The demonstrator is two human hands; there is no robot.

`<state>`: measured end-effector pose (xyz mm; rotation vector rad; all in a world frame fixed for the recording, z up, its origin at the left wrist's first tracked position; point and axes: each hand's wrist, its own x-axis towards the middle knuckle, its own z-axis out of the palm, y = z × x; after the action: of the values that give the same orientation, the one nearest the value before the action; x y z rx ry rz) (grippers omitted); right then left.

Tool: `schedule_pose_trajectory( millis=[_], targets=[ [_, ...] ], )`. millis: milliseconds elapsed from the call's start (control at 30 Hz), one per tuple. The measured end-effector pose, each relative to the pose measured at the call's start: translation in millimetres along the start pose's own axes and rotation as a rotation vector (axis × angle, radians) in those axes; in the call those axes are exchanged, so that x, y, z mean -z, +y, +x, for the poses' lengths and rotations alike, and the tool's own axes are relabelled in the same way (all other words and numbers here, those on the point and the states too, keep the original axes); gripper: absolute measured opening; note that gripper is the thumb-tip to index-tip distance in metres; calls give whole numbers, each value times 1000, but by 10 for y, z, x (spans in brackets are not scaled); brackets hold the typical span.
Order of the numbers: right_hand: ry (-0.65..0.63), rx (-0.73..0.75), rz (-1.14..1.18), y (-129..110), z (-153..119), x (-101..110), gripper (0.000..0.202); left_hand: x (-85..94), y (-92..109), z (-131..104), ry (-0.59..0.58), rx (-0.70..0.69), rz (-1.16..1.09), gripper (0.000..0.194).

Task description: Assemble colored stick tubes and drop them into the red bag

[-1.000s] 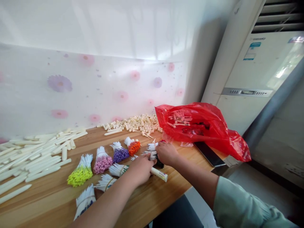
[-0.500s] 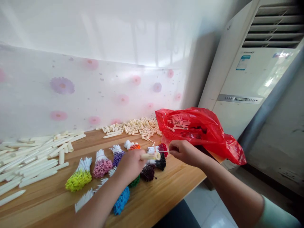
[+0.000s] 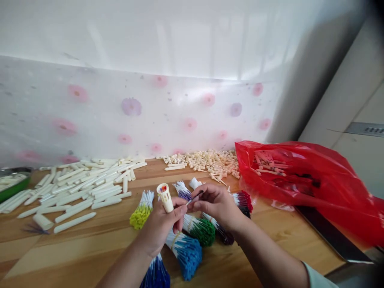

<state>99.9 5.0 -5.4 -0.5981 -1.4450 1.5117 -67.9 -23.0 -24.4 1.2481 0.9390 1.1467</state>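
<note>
My left hand [image 3: 166, 224] is closed around a cream slotted plastic tube [image 3: 166, 199], held upright with its wide mouth up. Red, blue and orange tips show inside that mouth. Close beside it, my right hand [image 3: 216, 204] pinches a thin white stick with a dark tip [image 3: 195, 197]; its lower end is near my left fingertips. Below and around both hands lie banded bundles of coloured-tip sticks: yellow [image 3: 141, 214], green [image 3: 203, 231], light blue [image 3: 187, 256], dark blue [image 3: 156, 274], and red [image 3: 243, 200]. Purple, black and maroon bundles are partly covered by my hands.
Many white tapered tubes [image 3: 90, 188] are heaped on the left of the wooden table [image 3: 75, 256]. Small cream parts [image 3: 207, 162] are piled by the wall. A red plastic bag [image 3: 318, 180] with pinkish-looking pieces lies at right, and a green tray [image 3: 15, 190] stands far left.
My right hand has moved left, bringing the dark-tipped stick close to my left hand. The tube has turned from lying sideways to upright. The view has swung left.
</note>
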Motion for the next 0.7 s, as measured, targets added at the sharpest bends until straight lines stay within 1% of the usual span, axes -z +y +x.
schedule_pose_trajectory(
  millis=[67, 133, 200, 300, 367, 467, 567, 633, 667, 700],
  targets=[
    [18, -26, 92, 98, 78, -36, 22, 84, -74, -24, 22, 18, -49, 35],
    [43, -37, 133, 179, 149, -55, 21, 136, -133, -44, 42, 60, -94, 41],
    [74, -25, 150, 241, 209, -62, 20, 172, -174, -56, 53, 97, -117, 47],
    [107, 13, 130, 303, 258, -54, 18, 212, -204, -58, 48, 116, -107, 51],
    [90, 30, 115, 324, 256, -37, 16, 228, -214, -59, 32, 128, -110, 53],
    [19, 74, 120, 325, 216, 2, 16, 232, -238, -70, -15, 163, -142, 56],
    [-60, 118, 62, 286, 169, 49, 13, 227, -277, -83, -115, 205, -151, 54],
    [-69, 135, -11, 229, 142, 78, 10, 233, -291, -76, -160, 182, -96, 47],
    [-51, 149, -47, 188, 123, 88, 10, 240, -289, -66, -147, 147, -31, 42],
    [-18, 176, -83, 139, 97, 93, 9, 250, -279, -51, -101, 98, 49, 37]
  ],
)
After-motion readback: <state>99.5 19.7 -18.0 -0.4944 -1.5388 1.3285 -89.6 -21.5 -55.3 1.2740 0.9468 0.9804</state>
